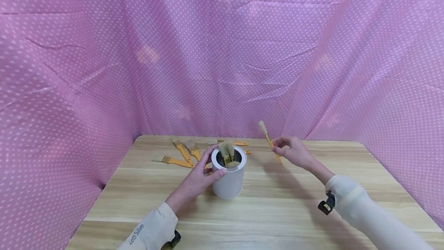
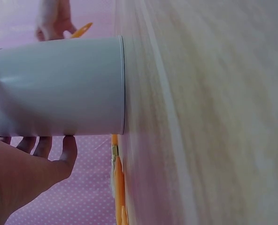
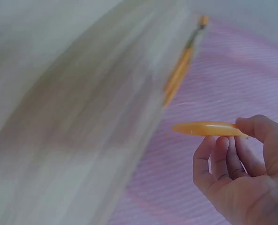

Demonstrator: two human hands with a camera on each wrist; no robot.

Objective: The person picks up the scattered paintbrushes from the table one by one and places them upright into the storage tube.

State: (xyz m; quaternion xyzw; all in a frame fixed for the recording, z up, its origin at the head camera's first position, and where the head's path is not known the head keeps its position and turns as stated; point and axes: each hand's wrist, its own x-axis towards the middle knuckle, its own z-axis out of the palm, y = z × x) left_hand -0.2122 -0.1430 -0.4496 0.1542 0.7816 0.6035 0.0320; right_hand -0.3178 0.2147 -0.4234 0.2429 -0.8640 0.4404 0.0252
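Observation:
A white can (image 1: pixel 227 184) stands upright on the table, with several paintbrushes (image 1: pixel 227 152) inside, bristles up. My left hand (image 1: pixel 198 180) grips its left side, thumb near the front of the rim and fingers around the back. In the left wrist view, fingertips (image 2: pixel 69 143) press against the can's smooth wall. To the right of the can, my right hand (image 1: pixel 293 152) pinches a paintbrush (image 1: pixel 269 139) by its orange handle, raised above the table with bristles up. The right wrist view shows that handle (image 3: pixel 204 128) between thumb and fingers, its bristles out of sight.
Several flat paintbrushes with orange handles lie left of the can, one brush (image 1: pixel 171 160) nearest the left edge. Behind the can lie other brushes, including one orange handle (image 1: pixel 240 143). A pink dotted curtain (image 1: pixel 222 57) hangs beyond the wooden table (image 1: pixel 277 211).

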